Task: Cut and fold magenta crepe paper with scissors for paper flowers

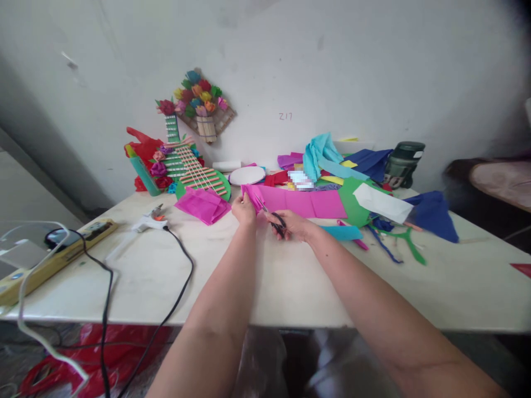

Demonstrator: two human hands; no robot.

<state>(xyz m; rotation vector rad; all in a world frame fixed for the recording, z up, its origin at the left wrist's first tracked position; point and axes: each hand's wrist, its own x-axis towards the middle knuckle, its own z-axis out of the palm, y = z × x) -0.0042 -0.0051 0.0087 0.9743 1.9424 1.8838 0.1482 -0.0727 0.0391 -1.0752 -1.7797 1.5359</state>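
In the head view, my left hand pinches the left end of a long magenta paper strip that stretches right across the table. My right hand grips a pair of black-handled scissors through the handles. The blades point up and left, against the paper close beside my left fingers. Crease lines cross the strip. A folded stack of magenta paper lies to the left of my left hand. Under my right forearm a turquoise paper piece partly shows.
A glue gun and a yellow power strip with cords lie at left. Behind stand a flower-decked stick craft, a white oval disc and a dark green bottle. Coloured paper, including a blue sheet, piles at right.
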